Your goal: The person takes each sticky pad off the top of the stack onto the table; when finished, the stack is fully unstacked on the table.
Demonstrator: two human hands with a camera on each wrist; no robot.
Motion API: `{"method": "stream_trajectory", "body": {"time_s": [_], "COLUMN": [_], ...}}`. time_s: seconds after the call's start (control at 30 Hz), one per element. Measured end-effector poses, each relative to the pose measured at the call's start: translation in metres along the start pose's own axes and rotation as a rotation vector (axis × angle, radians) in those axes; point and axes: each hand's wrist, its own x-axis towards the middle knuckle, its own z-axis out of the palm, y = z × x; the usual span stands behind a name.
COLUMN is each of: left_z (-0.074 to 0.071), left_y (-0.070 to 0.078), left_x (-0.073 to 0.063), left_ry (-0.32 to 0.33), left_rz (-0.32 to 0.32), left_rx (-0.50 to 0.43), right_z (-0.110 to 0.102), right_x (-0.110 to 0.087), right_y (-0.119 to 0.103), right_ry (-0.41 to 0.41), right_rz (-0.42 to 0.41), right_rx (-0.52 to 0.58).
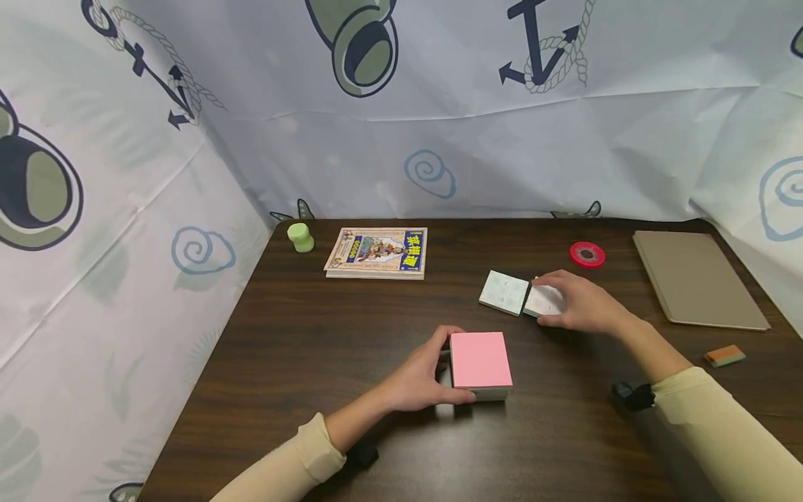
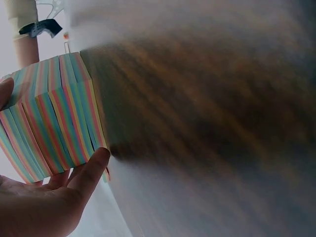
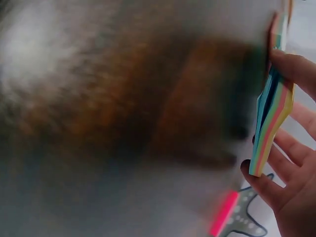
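Note:
On the table, my left hand (image 1: 419,376) grips a thick stack of square sticky note pads (image 1: 481,359) with a pink top. Thumb and fingers lie along opposite sides. Striped coloured edges of the stack (image 2: 54,123) fill the left wrist view. Farther right, my right hand (image 1: 583,303) holds a thin sticky note pad (image 1: 543,300) with a pale top between thumb and fingers. Blue, pink and yellow layers show on that pad's edge in the right wrist view, where the fingers (image 3: 264,190) reach its lower end. A second pale-topped pad (image 1: 504,292) lies just left of it.
A book with a colourful cover (image 1: 380,253) and a light green knobbed object (image 1: 300,238) are at the back left. Behind the right hand lies a red disc (image 1: 587,254). A beige flat board (image 1: 699,279) and a small orange-and-green block (image 1: 725,355) are on the right.

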Motion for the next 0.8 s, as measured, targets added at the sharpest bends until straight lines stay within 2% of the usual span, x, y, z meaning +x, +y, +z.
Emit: {"method": "stream_trajectory", "body": {"time_s": [0.2, 0.57, 0.7, 0.8], "left_z": [0.000, 0.001, 0.001, 0.001], "left_y": [0.001, 0.000, 0.001, 0.000], "left_x": [0.000, 0.001, 0.000, 0.000], "left_ry": [-0.002, 0.003, -0.003, -0.003], "left_rz": [0.003, 0.007, -0.008, -0.009], "left_rx": [0.000, 0.007, 0.006, 0.002], "right_z": [0.008, 0.002, -0.004, -0.014], "right_x": [0.000, -0.003, -0.004, -0.004], "right_y": [0.007, -0.001, -0.007, -0.022], "right_ry": [-0.026, -0.074, -0.043, -0.002], "right_rz": [0.008, 0.023, 0.001, -0.037], "right_rx": [-0.003, -0.026, -0.032, -0.036]}}
